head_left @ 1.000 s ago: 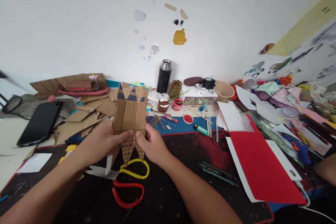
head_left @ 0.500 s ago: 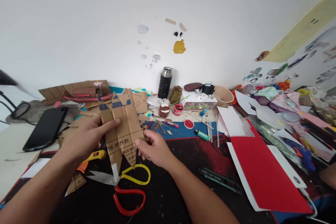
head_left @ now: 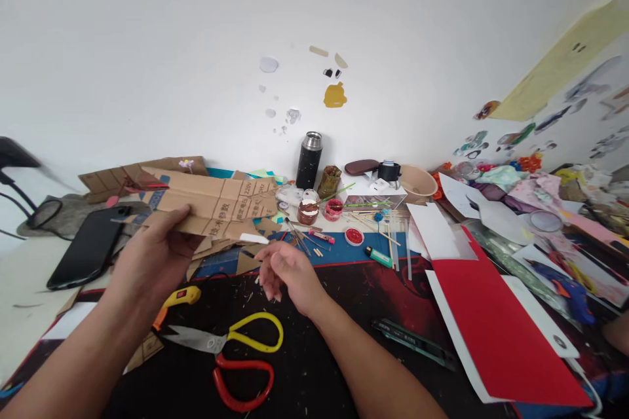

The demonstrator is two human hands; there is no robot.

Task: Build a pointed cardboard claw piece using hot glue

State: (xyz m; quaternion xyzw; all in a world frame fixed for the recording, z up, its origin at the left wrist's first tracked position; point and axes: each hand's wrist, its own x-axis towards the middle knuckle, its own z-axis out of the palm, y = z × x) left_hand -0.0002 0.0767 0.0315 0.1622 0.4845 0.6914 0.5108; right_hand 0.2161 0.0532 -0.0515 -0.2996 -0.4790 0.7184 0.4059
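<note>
My left hand [head_left: 160,245] grips a cut piece of brown cardboard [head_left: 211,200] with printed Chinese text and blue marks, thumb on its upper face. The piece is raised above the desk and turned sideways, its notched end to the right. A white strip [head_left: 254,238] shows at its lower right corner. Just below that corner, my right hand [head_left: 289,278] is apart from the cardboard, fingers loosely curled with nothing visible in them. Below both hands, scissors [head_left: 216,342] with one yellow and one red handle lie spread on the dark mat [head_left: 314,380].
A yellow utility knife [head_left: 184,296] lies by my left wrist, a dark green cutter [head_left: 415,344] to the right. At the back stand a black flask [head_left: 309,160] and paint jars [head_left: 308,208]. Red paper [head_left: 506,321] covers the right side; a phone [head_left: 86,249] lies left.
My left hand has turned the cardboard from upright to sideways, its notched end swinging up to the right. My right hand has let go of its edge.
</note>
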